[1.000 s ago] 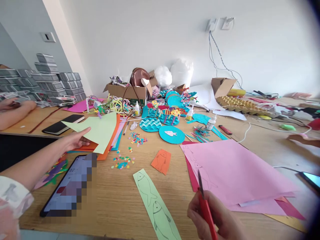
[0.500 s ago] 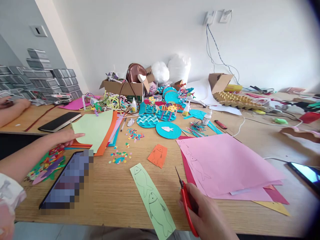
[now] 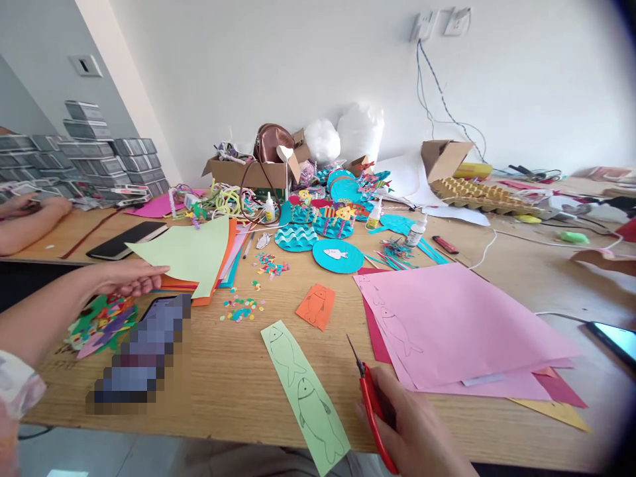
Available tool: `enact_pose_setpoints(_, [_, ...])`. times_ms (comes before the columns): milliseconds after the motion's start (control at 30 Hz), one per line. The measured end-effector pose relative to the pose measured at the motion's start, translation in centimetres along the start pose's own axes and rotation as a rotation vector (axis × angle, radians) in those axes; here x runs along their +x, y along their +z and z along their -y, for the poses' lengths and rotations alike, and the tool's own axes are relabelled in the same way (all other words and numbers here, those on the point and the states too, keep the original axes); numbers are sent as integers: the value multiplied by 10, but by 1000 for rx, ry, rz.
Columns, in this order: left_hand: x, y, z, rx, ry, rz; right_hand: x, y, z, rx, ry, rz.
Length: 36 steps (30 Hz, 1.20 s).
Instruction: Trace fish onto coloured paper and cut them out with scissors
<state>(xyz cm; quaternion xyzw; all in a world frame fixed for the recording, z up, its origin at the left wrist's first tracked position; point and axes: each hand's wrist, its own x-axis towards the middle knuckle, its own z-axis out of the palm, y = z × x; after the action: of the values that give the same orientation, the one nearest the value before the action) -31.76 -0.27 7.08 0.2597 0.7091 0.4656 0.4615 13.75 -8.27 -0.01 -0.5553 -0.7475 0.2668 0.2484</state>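
Note:
At the left, my left hand (image 3: 132,278) pinches the edge of a light green sheet (image 3: 191,248). One finger lies on top of it and the other fingers are curled. This sheet rests on a pile of orange and other coloured paper (image 3: 229,252). My right hand (image 3: 410,424) grips scissors (image 3: 368,404) with red handles, their slim blades pointing away from me. Left of the scissors lies a light green strip (image 3: 303,391) with two pencil-drawn fish. Beyond it sits an orange piece (image 3: 316,306) with another drawn fish. Right of the scissors, a large pink sheet (image 3: 462,324) carries fish drawings.
A phone (image 3: 144,351), partly pixelated, and colourful paper scraps (image 3: 104,324) lie near my left arm. Blue fish crafts (image 3: 332,222), glue bottles (image 3: 416,232) and a cardboard box (image 3: 248,175) stand farther back. Another person's hands (image 3: 40,205) appear at far left. Another phone (image 3: 613,344) lies right.
The light green sheet's left corner has shifted left, over my left hand. My right hand keeps the scissors in nearly the same place. The view has turned slightly left.

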Motion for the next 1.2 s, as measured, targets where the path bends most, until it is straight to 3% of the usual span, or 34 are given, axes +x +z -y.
enact_pose_setpoints(100, [-9,0,-16,424,-213,156,-1,-1,3,-1,6,-4])
enact_pose_setpoints(200, [-22,16,-28,543,-208,272,-3,-3,6,4,19,-7])
enact_pose_setpoints(300, [-43,53,-19,529,-78,357,-8,-7,7,15,57,32])
enact_pose_setpoints(333, [-51,69,-10,541,15,385,-10,-9,7,17,68,61])
enact_pose_setpoints(367, [-60,84,1,666,264,405,-13,-11,7,18,77,94])
enact_pose_setpoints(467, [-83,126,37,736,448,395,-21,-13,7,32,94,183])
enact_pose_setpoints(533, [-95,147,55,940,649,350,-26,-11,7,56,113,196])
enact_pose_setpoints(700, [-105,174,62,1231,676,331,-35,4,6,142,105,87])
enact_pose_setpoints(867, [-99,178,61,1100,644,402,-37,15,4,136,84,57])
enact_pose_setpoints(1000, [-90,177,67,993,616,410,-35,12,8,166,111,27])
enact_pose_setpoints(1200, [-99,166,63,199,352,529,-21,-11,17,270,308,-125])
